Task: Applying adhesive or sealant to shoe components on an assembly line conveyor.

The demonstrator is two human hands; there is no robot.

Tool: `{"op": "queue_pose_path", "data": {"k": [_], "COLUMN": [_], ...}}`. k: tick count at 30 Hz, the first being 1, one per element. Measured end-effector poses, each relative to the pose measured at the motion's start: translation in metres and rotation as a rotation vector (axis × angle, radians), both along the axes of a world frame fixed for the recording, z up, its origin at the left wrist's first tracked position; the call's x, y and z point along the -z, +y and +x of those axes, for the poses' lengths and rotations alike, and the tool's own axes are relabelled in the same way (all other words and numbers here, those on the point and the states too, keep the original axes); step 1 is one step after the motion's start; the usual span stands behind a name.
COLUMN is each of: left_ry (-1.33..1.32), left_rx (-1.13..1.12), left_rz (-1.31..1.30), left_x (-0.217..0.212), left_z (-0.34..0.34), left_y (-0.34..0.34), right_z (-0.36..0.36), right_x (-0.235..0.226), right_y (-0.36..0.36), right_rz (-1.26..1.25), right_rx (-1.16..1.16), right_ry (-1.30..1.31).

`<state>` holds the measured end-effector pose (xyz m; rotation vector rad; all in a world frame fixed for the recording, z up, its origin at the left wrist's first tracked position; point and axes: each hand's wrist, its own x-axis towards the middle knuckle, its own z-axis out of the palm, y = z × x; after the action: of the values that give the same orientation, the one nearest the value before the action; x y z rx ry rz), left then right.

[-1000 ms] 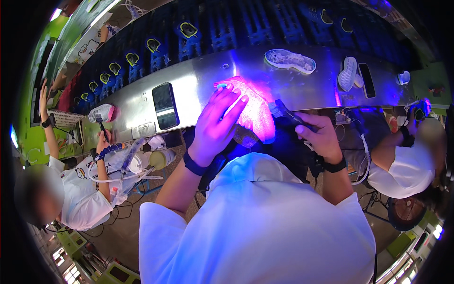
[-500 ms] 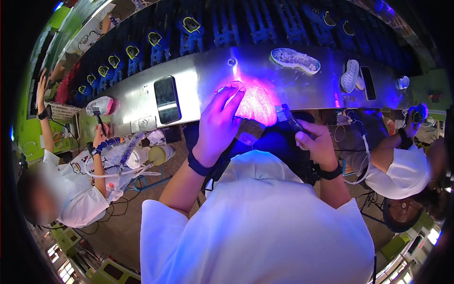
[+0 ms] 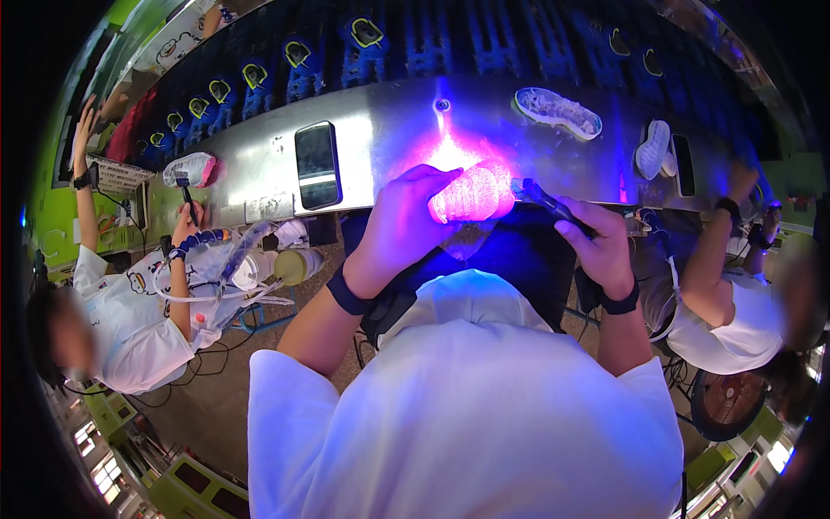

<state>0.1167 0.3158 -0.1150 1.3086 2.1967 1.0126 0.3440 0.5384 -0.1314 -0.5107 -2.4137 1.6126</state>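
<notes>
My left hand [image 3: 399, 221] grips the left end of a shoe sole [image 3: 477, 195], which glows pink-white under a bright violet light at the near edge of the metal bench. Its fingers wrap over the far side and are partly lost in the glare. In my right hand [image 3: 601, 242] is a dark-handled brush [image 3: 549, 203], pinched between thumb and fingers. The bristle end points left and lies at the sole's right edge; whether it touches, I cannot tell.
On the metal bench [image 3: 238, 164] lie a phone [image 3: 317, 169], a whitish sole [image 3: 558, 113], white soles [image 3: 652, 151] and another phone [image 3: 683, 166]. Beyond runs a dark slatted conveyor [image 3: 424, 43] carrying shoe pieces. Co-workers sit both sides; the left one brushes near a sole [image 3: 190, 169].
The sole has turned and shows more of its ribbed surface, with my left hand now lower on it. My right hand and the brush have shifted slightly; the right co-worker's arms have moved.
</notes>
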Motion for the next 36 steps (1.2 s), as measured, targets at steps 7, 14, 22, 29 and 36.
{"op": "queue_pose_path", "data": {"k": [7, 14, 22, 29, 36], "left_ry": [-0.28, -0.554, -0.79, -1.014, -0.899], "left_rx": [0.019, -0.06, -0.101, -0.179, -0.137], "left_rz": [-0.068, -0.06, -0.036, -0.075, 0.005], "left_x": [0.008, 0.011, 0.005, 0.024, 0.008], "left_z": [0.01, 0.023, 0.021, 0.019, 0.025], "left_y": [0.005, 0.014, 0.019, 0.014, 0.021], "right_z": [-0.005, -0.01, -0.009, -0.002, -0.008], "right_x": [0.024, 0.005, 0.008, 0.037, 0.025], "right_y": [0.0, 0.017, 0.021, -0.005, 0.005], "right_rz": [-0.309, -0.343, -0.181, -0.215, -0.257], "right_rx": [0.107, 0.096, 0.04, 0.082, 0.083], "right_ry": [0.006, -0.089, -0.072, -0.053, -0.198]}}
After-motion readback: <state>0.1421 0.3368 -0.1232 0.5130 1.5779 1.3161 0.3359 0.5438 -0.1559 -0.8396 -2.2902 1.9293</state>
